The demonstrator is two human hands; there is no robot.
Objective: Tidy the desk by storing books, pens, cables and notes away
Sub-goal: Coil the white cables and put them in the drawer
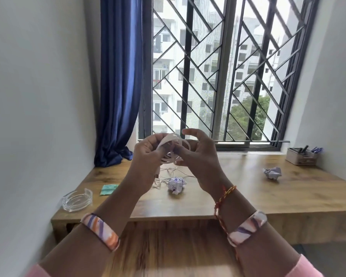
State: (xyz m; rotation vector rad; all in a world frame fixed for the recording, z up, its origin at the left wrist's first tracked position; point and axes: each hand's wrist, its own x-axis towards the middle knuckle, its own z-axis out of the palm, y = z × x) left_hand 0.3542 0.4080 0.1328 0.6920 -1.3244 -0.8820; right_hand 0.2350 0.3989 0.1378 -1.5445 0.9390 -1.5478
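Both hands are raised above the wooden desk (248,196) with a white cable (173,145) wound in loops between them. My left hand (148,151) grips the coil from the left. My right hand (198,154) pinches the loops from the right, its index finger lifted. The cable's loose end (168,174) trails down onto the desk behind my left wrist. A crumpled paper ball (176,185) lies under the hands, and a second one (272,172) lies to the right. A small green note (107,189) lies at the left.
A glass ashtray (77,199) sits at the desk's left front corner. A pen holder (302,156) with pens stands at the back right by the wall. A blue curtain (118,86) hangs at the back left beside the barred window.
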